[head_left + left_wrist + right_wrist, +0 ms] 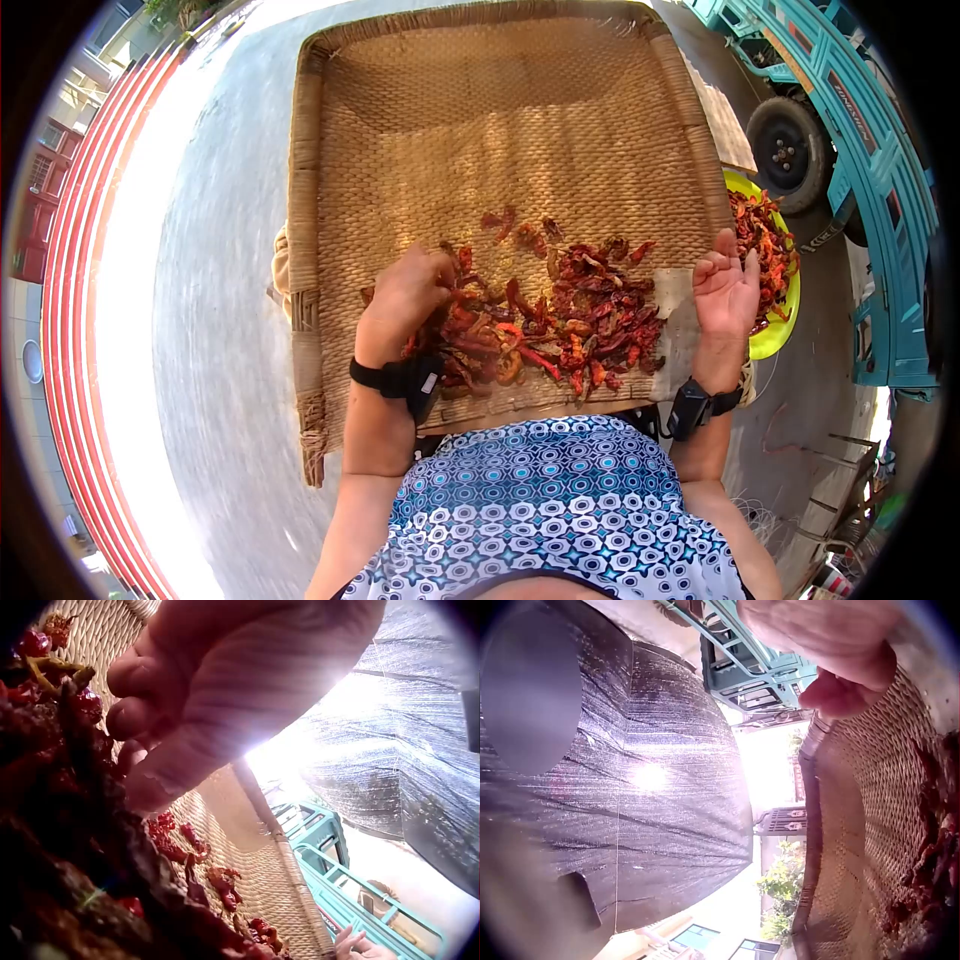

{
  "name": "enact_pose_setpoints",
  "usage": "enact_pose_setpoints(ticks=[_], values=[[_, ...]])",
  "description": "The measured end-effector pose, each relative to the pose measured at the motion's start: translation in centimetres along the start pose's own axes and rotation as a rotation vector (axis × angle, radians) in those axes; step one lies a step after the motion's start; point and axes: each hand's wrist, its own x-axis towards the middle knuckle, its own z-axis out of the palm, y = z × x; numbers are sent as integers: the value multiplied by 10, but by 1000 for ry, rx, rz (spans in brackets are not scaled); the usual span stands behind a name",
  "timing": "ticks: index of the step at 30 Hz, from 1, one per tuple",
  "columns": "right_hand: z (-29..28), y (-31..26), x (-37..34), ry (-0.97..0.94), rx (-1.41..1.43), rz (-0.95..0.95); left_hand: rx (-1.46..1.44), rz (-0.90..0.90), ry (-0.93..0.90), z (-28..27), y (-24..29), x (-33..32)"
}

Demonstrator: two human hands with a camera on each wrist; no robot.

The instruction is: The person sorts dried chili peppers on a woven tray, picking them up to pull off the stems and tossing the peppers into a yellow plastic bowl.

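Dried red chili peppers (600, 330) lie in a loose heap at the near end of a large woven tray (450, 170). At the heap's left side is my left hand (408, 293), fingers curled down and pinching at the dried chilies (82, 750); in the left wrist view the thumb tip meets them, and the heap partly hides what lies between the fingertips. My right hand (727, 290) is raised by the tray's right rim, palm up with loosely bent fingers and nothing in it. In the right wrist view that hand (840, 652) appears above the weave.
A yellow-green basin (770, 342) full of red chilies stands just beyond the tray's right rim. Farther right is a teal three-wheeled vehicle (870, 130) with a black wheel (788, 150). Red-edged steps (90, 250) run along the left. Loose wire and clutter lie at lower right.
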Motion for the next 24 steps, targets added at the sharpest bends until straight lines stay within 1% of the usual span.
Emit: enact_pose_setpoints(ticks=[3, 5, 6, 7, 8, 9, 11, 12, 14, 15, 17, 18, 21, 23, 24], values=[[16, 25, -13, -54, -299, 77, -61, 57, 39, -4, 9, 2], [48, 50, -29, -246, -662, 123, -157, 120, 45, -9, 24, 3], [59, 61, -33, -353, -853, 151, -270, 141, -9, -8, 27, 4], [66, 71, -35, -435, -985, 257, -381, 164, -63, -7, 32, 5], [79, 84, -44, -513, -1092, 210, -491, 187, -118, -5, 36, 7], [85, 89, -47, -602, -1339, 181, -519, 231, -135, -4, 42, 7], [99, 100, -57, -740, -1548, -24, -577, 317, -169, 0, 52, 6], [96, 104, -57, -788, -1560, -68, -611, 287, -215, 1, 54, 6], [88, 113, -53, -886, -1578, -154, -775, 282, -250, 5, 52, 8], [89, 110, -54, -811, -1474, -19, -857, 277, -267, 5, 53, 8], [93, 99, -55, -653, -1250, 235, -857, 183, -144, 2, 57, 5], [83, 96, -51, -555, -1202, 259, -854, 138, -84, 0, 59, 5], [60, 73, -38, -307, -829, 204, -633, -14, -49, -8, 46, 6], [49, 52, -32, -143, -616, 30, -372, -9, -51, -6, 30, 8], [36, 41, -26, -105, -431, -21, -247, 5, -46, -1, 20, 7]])
